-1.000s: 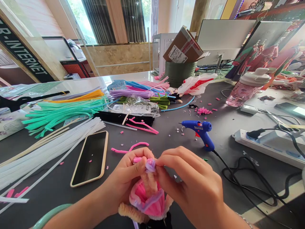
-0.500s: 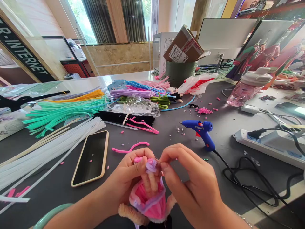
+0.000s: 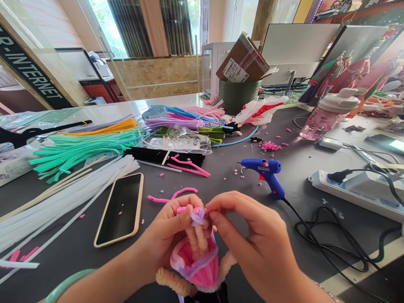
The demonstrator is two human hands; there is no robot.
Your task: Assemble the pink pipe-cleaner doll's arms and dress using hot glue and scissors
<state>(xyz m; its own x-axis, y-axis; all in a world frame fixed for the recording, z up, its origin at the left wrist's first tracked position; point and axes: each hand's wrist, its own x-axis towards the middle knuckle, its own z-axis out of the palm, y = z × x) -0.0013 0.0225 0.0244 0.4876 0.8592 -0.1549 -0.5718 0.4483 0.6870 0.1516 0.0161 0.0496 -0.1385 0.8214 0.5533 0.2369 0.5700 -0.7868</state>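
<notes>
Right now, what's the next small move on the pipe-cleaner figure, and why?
Probably a small pinch-and-tuck with the right hand: its fingers meet the lilac tuft atop the pipe-cleaner figure, which the left hand grips from the side. The tuft looks loose and uneven, so pressing it flat seems the likeliest step.

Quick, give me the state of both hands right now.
Left hand: closed around the pink and purple pipe-cleaner figure, holding it upright.
Right hand: fingertips pinched shut on the figure's purple top.
</notes>
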